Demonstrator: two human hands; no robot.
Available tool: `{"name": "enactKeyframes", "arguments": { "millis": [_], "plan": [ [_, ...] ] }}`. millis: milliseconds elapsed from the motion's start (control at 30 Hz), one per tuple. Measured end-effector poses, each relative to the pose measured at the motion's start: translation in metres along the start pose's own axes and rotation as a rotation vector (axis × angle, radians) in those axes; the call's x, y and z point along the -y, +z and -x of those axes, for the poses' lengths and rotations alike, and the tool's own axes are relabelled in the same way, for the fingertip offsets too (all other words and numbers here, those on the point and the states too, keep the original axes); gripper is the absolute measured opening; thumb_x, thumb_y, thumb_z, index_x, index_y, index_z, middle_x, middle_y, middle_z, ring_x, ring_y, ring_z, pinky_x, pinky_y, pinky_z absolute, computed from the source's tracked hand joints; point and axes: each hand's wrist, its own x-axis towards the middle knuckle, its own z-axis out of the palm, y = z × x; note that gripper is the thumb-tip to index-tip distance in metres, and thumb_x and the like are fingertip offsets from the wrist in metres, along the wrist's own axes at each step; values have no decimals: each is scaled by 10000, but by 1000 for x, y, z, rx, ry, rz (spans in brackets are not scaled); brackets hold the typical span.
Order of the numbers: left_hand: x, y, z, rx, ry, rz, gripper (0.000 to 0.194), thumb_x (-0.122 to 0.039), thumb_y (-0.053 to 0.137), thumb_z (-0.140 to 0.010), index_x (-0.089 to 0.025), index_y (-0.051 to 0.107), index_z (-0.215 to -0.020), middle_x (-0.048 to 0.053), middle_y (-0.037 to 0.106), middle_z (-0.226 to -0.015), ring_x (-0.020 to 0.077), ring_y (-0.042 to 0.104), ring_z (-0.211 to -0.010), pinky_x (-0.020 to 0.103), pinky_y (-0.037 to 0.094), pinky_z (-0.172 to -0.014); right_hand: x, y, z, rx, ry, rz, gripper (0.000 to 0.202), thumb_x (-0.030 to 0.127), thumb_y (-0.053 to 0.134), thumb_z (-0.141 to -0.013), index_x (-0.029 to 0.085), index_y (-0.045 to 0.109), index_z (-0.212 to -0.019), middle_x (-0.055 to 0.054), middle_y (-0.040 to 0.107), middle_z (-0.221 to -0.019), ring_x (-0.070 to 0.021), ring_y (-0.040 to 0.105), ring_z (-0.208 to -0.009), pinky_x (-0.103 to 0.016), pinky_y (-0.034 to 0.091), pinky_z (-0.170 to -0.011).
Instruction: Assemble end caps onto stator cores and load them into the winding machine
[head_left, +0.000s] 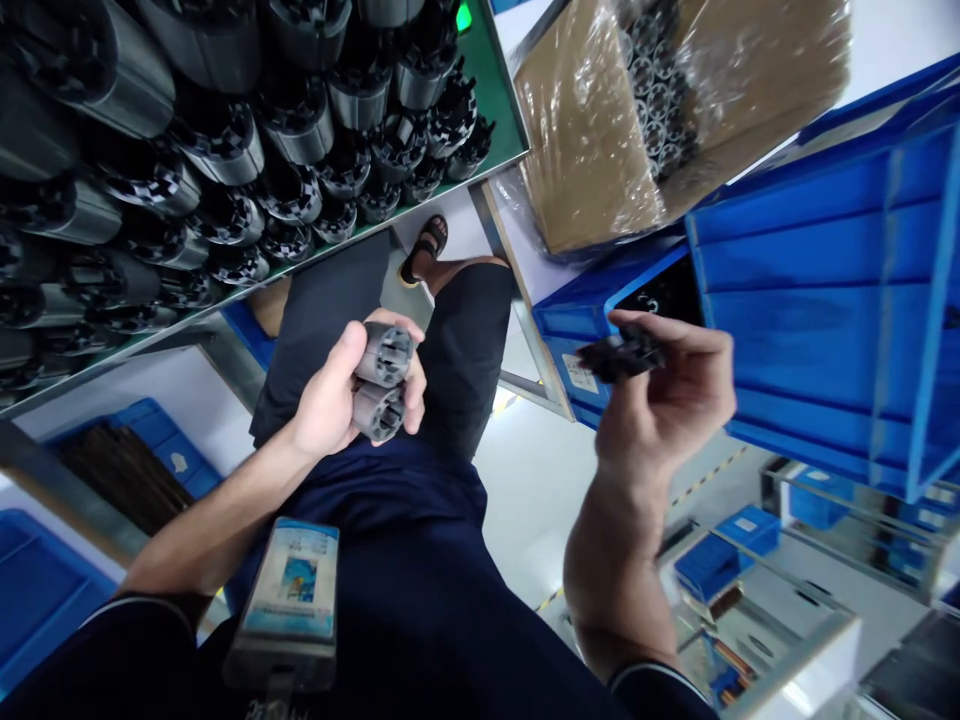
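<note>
With the curled fingers (415, 398) and thumb of our left hand (330, 400), we hold two grey cylinders (382, 382) side by side, one above the other in our view, their toothed open ends turned toward the right. In our right hand (664, 410) we pinch a small cluster of black parts (622, 352) between the thumb and the fingertips; it is blurred, so we cannot count the pieces. Our two hands are well apart, both raised over our lap, the left one above the dark trousers (469, 350) and the right one near the blue bins. Just behind the black parts, as we look, stands a blue bin (574, 325) with a white label and dark contents, and beside it is a larger blue bin (810, 300), tilted in our view. Beyond these, a cardboard box (592, 130) wrapped in clear plastic holds many small grey rings (660, 90). At upper left, a green tray (512, 125) carries rows of larger dark grey cylinders (296, 120) with notched rims. A badge (296, 580) in a clear holder lies on our dark shirt (435, 600), and a sandalled foot (427, 250) shows past our knees. At lower right, smaller blue boxes (709, 565) sit on a rack.
</note>
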Motion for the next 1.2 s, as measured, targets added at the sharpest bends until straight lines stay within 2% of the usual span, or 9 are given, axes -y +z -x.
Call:
{"name": "enactKeyframes", "arguments": {
  "millis": [67, 133, 233, 400, 600, 833, 933, 1067, 1200],
  "plan": [
    [0, 9, 1, 28, 12, -16, 719, -949, 695, -1068, -247, 660, -1219, 6, 725, -715, 234, 721, -519, 280, 524, -427, 46, 22, 15, 181, -109, -76, 193, 408, 799, -1110, 307, 852, -1266, -100, 832, -1165, -316, 852, -1095, -516, 757, -947],
    [-1, 16, 5, 21, 9, -42, 753, -971, 669, -1068, -249, 684, -1280, 12, 742, -756, 239, 740, -552, 324, 598, -508, 80, 39, 24, 320, -168, -157, 265, 281, 782, -1113, 364, 872, -1349, -73, 848, -1140, -294, 838, -1009, -498, 746, -879],
    [-1, 21, 14, -10, -4, -78, 766, -950, 669, -1084, -272, 712, -1440, 36, 783, -902, 258, 788, -644, 390, 672, -614, 102, 55, 29, 383, -163, -272, 388, 189, 789, -1101, 423, 846, -1405, -44, 869, -1137, -291, 832, -948, -519, 751, -833],
    [3, 18, 28, -45, 25, -96, 743, -918, 705, -1083, -277, 742, -1457, 62, 771, -955, 289, 812, -748, 435, 704, -708, 99, 67, 30, 429, -184, -288, 303, 153, 868, -1030, 375, 884, -1235, -45, 885, -1079, -329, 868, -976, -554, 793, -838],
    [3, 16, 28, -51, 57, -95, 665, -825, 823, -1062, -259, 758, -1407, 72, 776, -1019, 262, 790, -739, 441, 711, -773, 98, 67, 31, 422, -188, -314, 377, 76, 867, -1001, 353, 905, -1253, -38, 905, -1125, -283, 864, -962, -480, 763, -802],
    [-5, 14, 26, 67, 123, -248, 586, -746, 612, -1218, -277, 744, -1543, 81, 820, -1119, 246, 814, -799, 378, 700, -741, 101, 61, 34, 392, -123, -294, 416, 118, 876, -1018, 424, 912, -1297, -41, 867, -1132, -289, 824, -933, -493, 704, -777],
    [-7, 11, 26, 88, 164, -332, 576, -715, 624, -1228, -275, 755, -1574, 100, 822, -1249, 239, 829, -862, 347, 694, -728, 101, 57, 33, 393, -149, -291, 392, 157, 880, -1045, 433, 923, -1319, -52, 863, -1165, -298, 838, -978, -499, 709, -805],
    [-11, 11, 27, 129, 246, -395, 519, -653, 653, -1232, -269, 807, -1545, 123, 768, -1525, 239, 823, -965, 404, 720, -880, 97, 58, 38, 396, -200, -344, 347, 276, 886, -1077, 455, 924, -1371, -60, 862, -1218, -309, 857, -1017, -525, 749, -868],
    [-12, 11, 27, 89, 266, -399, 537, -638, 796, -1161, -259, 821, -1541, 133, 793, -1434, 270, 818, -1006, 425, 704, -926, 99, 65, 44, 350, -181, -296, 244, 393, 835, -1113, 485, 911, -1326, -61, 863, -1178, -337, 851, -1036, -583, 768, -909]
  ]
}}
